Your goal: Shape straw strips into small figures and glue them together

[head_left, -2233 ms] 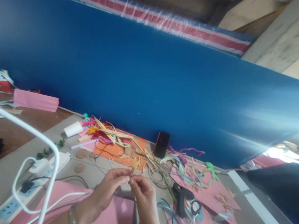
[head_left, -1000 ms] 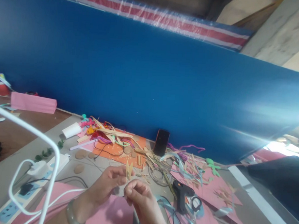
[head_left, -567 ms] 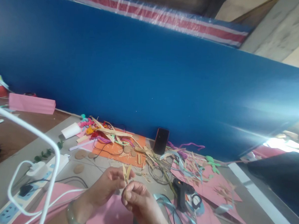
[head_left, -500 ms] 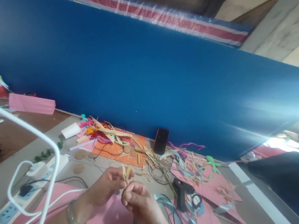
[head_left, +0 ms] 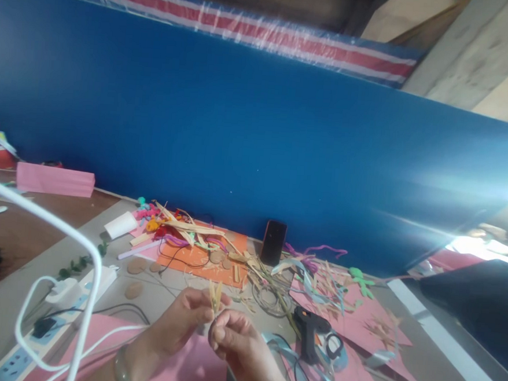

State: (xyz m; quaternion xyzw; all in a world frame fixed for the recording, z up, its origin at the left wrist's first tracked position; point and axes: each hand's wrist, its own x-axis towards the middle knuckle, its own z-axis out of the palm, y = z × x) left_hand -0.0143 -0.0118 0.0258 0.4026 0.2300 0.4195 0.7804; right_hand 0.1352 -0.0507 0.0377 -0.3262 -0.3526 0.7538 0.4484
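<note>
My left hand (head_left: 184, 319), with a bangle on its wrist, pinches a small bundle of pale yellow, leaf-like strips (head_left: 215, 297) that point upward and fan apart a little. My right hand (head_left: 237, 337) is closed close beside it, thumb pressed to fingers just under the base of the strips. Whatever lies between those right fingertips is too small and hidden to name. Both hands are held above a pink sheet (head_left: 198, 363).
A glue gun (head_left: 311, 331) lies right of my hands, near a tape roll (head_left: 334, 346). Behind are an orange sheet (head_left: 230, 276) under scraps, wooden discs (head_left: 134, 289) and a phone (head_left: 273, 242). A white cable (head_left: 95, 284) arcs over a power strip (head_left: 29, 346) at left.
The strips have turned slightly between my fingers and stand closer together. My hands stay in nearly the same place; the whole view has shifted slightly.
</note>
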